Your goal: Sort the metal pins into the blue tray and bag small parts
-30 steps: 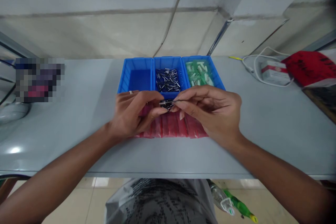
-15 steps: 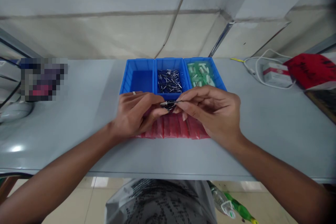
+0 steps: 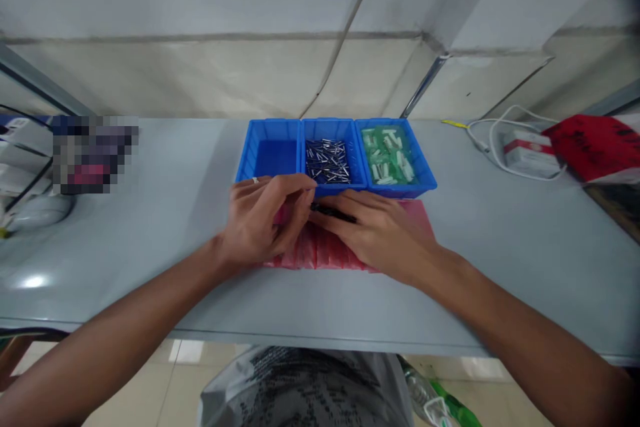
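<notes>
Thumb and fingertips of my left hand [image 3: 270,217] are closed together; whatever is pinched between them is too small to make out. Beside it, palm down, my right hand [image 3: 375,223] has its thumb and forefinger closed around dark slender pieces [image 3: 333,212], whose exact kind I cannot tell. Both hands are over a row of pink plastic packets [image 3: 317,250] on the table. Just behind them, a blue bin [image 3: 334,191] holds many dark and silver metal pins [image 3: 327,160].
A blue bin [image 3: 243,163] on the left shows its bare bottom. The right bin [image 3: 425,177] contains green-backed packs of white pieces [image 3: 385,157]. Farther right are a white-and-red box [image 3: 530,153], a white cable [image 3: 493,137] and a red cloth [image 3: 600,147]. A computer mouse [image 3: 43,211] sits at left.
My right hand has turned palm down and lowered over the packets, around the dark pieces. The small silver-tipped piece between my hands no longer shows. The view has tilted slightly.
</notes>
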### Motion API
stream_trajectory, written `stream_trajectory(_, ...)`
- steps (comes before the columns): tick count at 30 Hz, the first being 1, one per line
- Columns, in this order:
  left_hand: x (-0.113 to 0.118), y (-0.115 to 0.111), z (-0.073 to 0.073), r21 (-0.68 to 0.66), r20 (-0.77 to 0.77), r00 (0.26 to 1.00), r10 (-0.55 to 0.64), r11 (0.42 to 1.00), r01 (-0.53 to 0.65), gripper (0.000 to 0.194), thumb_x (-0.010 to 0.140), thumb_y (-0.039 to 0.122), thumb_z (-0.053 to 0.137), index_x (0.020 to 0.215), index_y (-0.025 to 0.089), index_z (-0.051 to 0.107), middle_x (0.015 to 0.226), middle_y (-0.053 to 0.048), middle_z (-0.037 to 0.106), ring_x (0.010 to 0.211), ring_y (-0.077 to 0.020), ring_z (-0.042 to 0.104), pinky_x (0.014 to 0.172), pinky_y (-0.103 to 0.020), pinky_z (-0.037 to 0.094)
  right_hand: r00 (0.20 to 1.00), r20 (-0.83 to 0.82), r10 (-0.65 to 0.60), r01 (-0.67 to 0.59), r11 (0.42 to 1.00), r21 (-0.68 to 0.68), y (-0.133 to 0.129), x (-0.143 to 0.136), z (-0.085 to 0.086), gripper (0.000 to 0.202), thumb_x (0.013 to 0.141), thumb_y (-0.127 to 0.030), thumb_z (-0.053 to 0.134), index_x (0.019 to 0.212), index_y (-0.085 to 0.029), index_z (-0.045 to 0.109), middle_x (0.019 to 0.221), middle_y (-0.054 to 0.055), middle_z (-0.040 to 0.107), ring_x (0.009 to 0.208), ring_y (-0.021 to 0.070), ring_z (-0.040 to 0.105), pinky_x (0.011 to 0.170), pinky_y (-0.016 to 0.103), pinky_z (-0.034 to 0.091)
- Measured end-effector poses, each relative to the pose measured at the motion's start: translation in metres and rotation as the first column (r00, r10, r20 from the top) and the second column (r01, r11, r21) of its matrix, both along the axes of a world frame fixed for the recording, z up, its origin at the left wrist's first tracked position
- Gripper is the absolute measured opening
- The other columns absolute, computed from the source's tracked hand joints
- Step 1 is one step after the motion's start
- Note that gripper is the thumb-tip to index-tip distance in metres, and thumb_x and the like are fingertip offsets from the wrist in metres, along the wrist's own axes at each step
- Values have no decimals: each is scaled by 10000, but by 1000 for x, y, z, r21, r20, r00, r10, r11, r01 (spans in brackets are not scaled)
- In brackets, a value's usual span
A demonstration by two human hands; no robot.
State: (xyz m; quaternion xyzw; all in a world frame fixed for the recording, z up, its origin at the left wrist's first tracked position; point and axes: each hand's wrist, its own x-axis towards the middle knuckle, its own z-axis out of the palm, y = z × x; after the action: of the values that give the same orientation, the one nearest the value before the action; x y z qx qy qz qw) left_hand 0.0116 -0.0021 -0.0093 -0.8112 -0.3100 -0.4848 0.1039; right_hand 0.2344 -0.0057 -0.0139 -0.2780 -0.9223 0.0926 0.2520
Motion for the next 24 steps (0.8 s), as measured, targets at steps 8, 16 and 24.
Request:
stream_trajectory(8, 0, 1, -3, -5, -22, 999, -26, 1000, 26, 147, 895, 118, 671, 1034, 148, 634, 776, 27, 734, 621, -71, 669, 609, -194, 505, 997, 77, 20, -26, 996, 80, 5, 1, -11, 314, 985, -110, 515, 1166, -230, 742, 1092, 120, 741, 1025, 296, 705, 922, 516, 630)
stream_trajectory(16, 0, 1, -4, 6, -35, 999, -28, 1000, 29, 145, 873, 120, 687, 1008, 150, 643, 745, 28, 721, 579, -78, 629, 577, -219, 472, 979, -202, -7, -12, 996, -92, 8, 3, -5, 362, 939, -106, 580, 1099, -371, 767, 1038, 17, 776, 956, 256, 728, 927, 435, 630)
stream_trajectory(24, -1, 1, -1, -38, -128, 990, -55, 998, 50, 142, 900, 132, 682, 1037, 135, 647, 799, 14, 730, 636, -85, 655, 627, -222, 491, 935, -335, -113, 142, 988, 62, 2, 0, 6, 186, 937, -93, 651, 1015, -211, 772, 976, 53, 787, 891, 193, 739, 843, 380, 628)
